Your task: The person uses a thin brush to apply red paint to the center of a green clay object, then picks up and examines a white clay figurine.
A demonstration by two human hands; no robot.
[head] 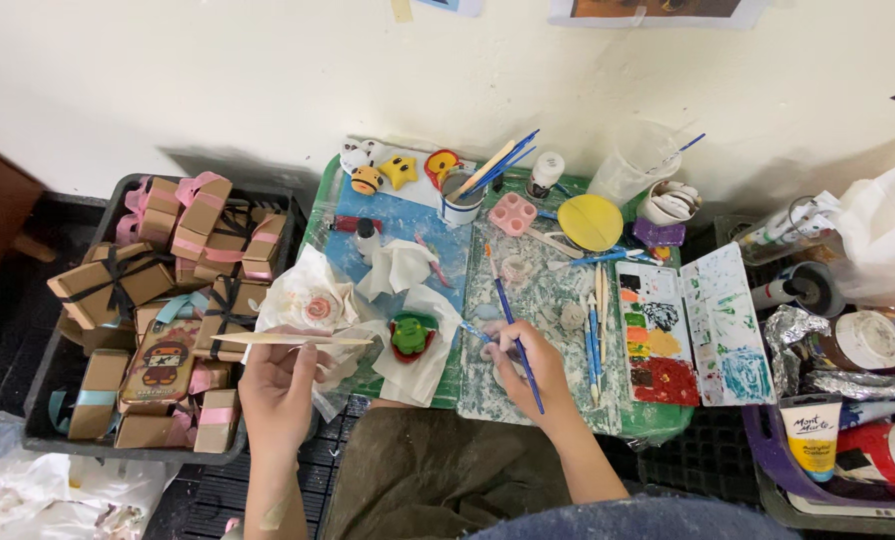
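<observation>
My left hand (pixel 278 390) holds a thin wooden stick (pixel 293 339) level, above crumpled white tissue (pixel 313 300) that carries a small pink and white round piece (pixel 318 308). My right hand (pixel 530 368) grips a blue-handled paintbrush (pixel 513 325) with its tip pointing away from me, over a paint-smeared work board (pixel 538 290). Between my hands a small green and red clay figure (pixel 412 335) lies on white tissue.
A dark crate (pixel 38 380) on the left holds several ribboned brown boxes. Clay figurines (pixel 383 170), a brush cup (pixel 460 200), a yellow lid (pixel 590 222), an open paint palette (pixel 693 325), tubes and jars (pixel 858 340) crowd the small table against a white wall.
</observation>
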